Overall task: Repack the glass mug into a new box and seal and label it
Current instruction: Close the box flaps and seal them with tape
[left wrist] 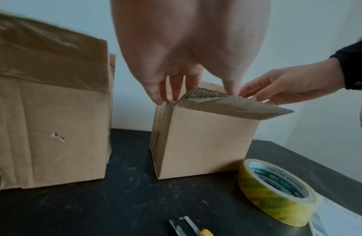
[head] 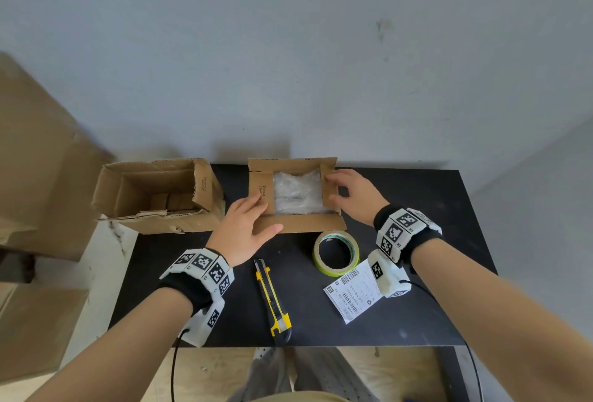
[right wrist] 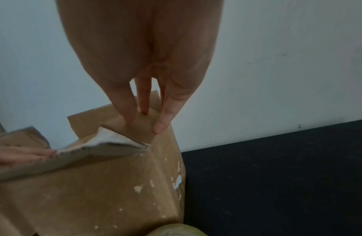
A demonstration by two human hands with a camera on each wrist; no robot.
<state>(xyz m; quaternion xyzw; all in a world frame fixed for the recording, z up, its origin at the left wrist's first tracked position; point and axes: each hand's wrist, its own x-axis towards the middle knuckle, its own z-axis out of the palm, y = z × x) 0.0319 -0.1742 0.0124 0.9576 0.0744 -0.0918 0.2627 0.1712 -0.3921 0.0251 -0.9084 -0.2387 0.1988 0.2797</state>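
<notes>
The new small cardboard box stands at the back middle of the black table. A bubble-wrapped bundle lies inside it; the mug itself is hidden by the wrap. My left hand lays straight fingers on the box's left side flap and pushes it inward. My right hand rests straight fingers on the right side flap. The near long flap sticks out toward me and the far one stands up. A tape roll and a white shipping label lie near the right wrist.
A larger worn cardboard box stands open at the table's back left, close beside the small box. A yellow utility knife lies in front of me. Big cardboard sheets lean off the table to the left. A grey wall is behind.
</notes>
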